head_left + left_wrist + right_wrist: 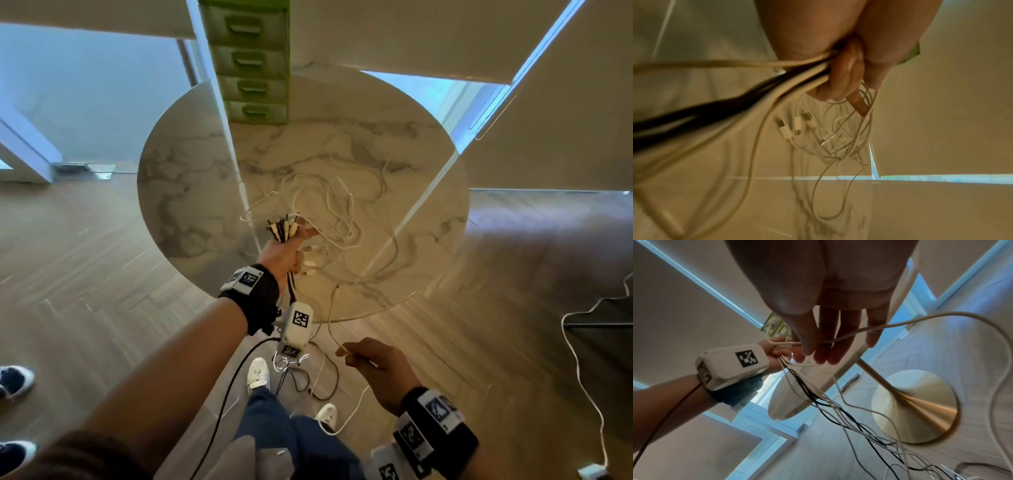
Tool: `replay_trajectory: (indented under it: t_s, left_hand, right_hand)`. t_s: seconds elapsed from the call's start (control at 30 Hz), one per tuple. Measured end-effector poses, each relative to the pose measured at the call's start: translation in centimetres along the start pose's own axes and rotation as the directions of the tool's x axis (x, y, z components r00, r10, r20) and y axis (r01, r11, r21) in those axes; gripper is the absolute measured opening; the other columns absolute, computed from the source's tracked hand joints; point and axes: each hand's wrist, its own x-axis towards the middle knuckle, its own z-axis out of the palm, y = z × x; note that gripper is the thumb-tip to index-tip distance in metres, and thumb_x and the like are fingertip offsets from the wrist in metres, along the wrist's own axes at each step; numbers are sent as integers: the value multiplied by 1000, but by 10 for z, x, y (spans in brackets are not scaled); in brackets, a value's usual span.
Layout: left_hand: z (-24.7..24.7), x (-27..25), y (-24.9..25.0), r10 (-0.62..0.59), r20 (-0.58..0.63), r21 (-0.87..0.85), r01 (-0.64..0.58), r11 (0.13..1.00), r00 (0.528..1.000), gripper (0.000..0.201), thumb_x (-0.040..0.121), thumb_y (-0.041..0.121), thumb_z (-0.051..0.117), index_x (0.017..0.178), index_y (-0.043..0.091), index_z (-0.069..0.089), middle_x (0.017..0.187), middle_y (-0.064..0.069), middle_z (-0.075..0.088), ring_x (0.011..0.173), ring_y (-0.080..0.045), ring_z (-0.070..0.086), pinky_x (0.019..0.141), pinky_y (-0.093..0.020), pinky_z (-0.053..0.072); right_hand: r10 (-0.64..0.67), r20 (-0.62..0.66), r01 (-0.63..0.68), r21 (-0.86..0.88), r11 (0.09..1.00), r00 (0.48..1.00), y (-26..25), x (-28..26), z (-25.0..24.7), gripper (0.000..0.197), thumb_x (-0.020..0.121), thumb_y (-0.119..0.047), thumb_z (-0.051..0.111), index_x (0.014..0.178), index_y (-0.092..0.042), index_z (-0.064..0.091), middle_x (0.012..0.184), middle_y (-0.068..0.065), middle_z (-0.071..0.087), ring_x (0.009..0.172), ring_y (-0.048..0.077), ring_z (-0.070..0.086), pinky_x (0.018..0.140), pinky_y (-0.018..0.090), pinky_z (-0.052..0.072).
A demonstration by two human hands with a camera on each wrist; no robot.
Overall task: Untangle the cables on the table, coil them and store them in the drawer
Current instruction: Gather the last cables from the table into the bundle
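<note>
A tangle of white cables (pixel 337 212) lies on the round marble table (pixel 191 178). My left hand (pixel 286 248) is raised over the table's near edge and grips a bundle of black and white cables (pixel 813 71), whose plugs (pixel 282 226) stick up above the fist. Loose USB ends (pixel 795 126) dangle below it. Their lower lengths hang to the floor (pixel 301 373). My right hand (pixel 373 363), lower and off the table's edge, pinches one white cable (pixel 890 324) between thumb and fingers. The green drawer unit (pixel 253 61) stands at the table's far side, drawers closed.
The table stands on a brass pedestal base (pixel 920 410) on a wooden floor. Another person's shoes (pixel 13 380) are at the left. A long white cable (pixel 582 377) with a charger (pixel 591 471) lies on the floor at right. My own shoe (pixel 258 371) is below.
</note>
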Motion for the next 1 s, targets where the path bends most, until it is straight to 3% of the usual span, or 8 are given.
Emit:
replay_trajectory:
  t_s: [0.1, 0.23, 0.33, 0.47, 0.63, 0.7, 0.77, 1.0]
  left_hand:
    - [0, -2, -13, -13, -38, 134, 18, 991, 999, 23, 93, 34, 56, 75, 20, 58, 68, 0, 50, 43, -8, 27, 42, -20, 28]
    - [-3, -14, -31, 57, -74, 292, -33, 956, 996, 18, 93, 32, 56, 76, 25, 53, 43, 12, 35, 37, -6, 28, 38, -19, 27]
    - [-9, -24, -36, 78, -89, 283, -50, 958, 993, 21, 95, 27, 53, 75, 21, 46, 50, 8, 39, 37, -6, 31, 37, -19, 27]
    - [-19, -43, -43, 3, -70, 145, 7, 989, 998, 29, 94, 26, 55, 68, 22, 44, 47, 11, 34, 38, -4, 27, 36, -17, 23]
    - [-28, -53, -43, -33, -9, 154, 34, 987, 999, 34, 85, 21, 69, 61, 22, 43, 47, 8, 30, 40, -5, 24, 37, -18, 21]
    - [-28, -57, -43, -15, 12, 145, 13, 989, 1000, 37, 84, 18, 69, 58, 22, 43, 46, 9, 30, 38, -5, 24, 36, -17, 22]
    - [-29, -61, -43, -9, 11, 139, 8, 990, 1000, 40, 85, 15, 68, 56, 22, 42, 45, 9, 30, 38, -5, 25, 37, -18, 21]
    - [-38, -77, -44, -12, -30, 155, 16, 988, 999, 40, 83, 15, 70, 59, 22, 39, 46, 7, 31, 40, -8, 24, 39, -19, 20]
  right_hand:
    - [60, -30, -59, 28, 998, 998, 16, -7, 4, 35, 87, -8, 60, 76, -41, 64, 95, -4, 68, 91, 6, 61, 76, 3, 40]
    - [126, 74, -112, -169, 979, 989, 37, -7, 11, 23, 88, -7, 57, 91, -26, 71, 99, -1, 65, 93, 9, 59, 79, 5, 41]
    - [168, 205, -73, -406, 911, 964, 46, -2, 11, 25, 90, -12, 53, 109, -22, 67, 109, 0, 62, 102, 13, 58, 91, 22, 45]
    - [195, 239, -45, -518, 854, 951, 42, 9, 15, 38, 88, -14, 52, 125, -22, 55, 126, -2, 55, 118, 16, 51, 102, 28, 39]
    - [60, 50, -49, -197, 979, 997, -4, 38, 5, 29, 91, -22, 56, 119, -15, 60, 114, -1, 63, 99, 10, 57, 86, 19, 40]
    - [36, 22, -33, -109, 994, 999, -19, 58, 1, 27, 90, -21, 56, 116, -14, 62, 107, 1, 65, 97, 14, 58, 85, 23, 42]
    - [54, 36, -55, 31, 998, 998, -26, 77, 2, 26, 90, -17, 56, 114, -11, 63, 100, 2, 64, 93, 18, 59, 83, 30, 45]
    - [235, 101, -254, 280, 926, 967, -11, 126, 27, 19, 89, -3, 54, 107, -4, 61, 76, 7, 63, 61, 13, 61, 57, 22, 50]
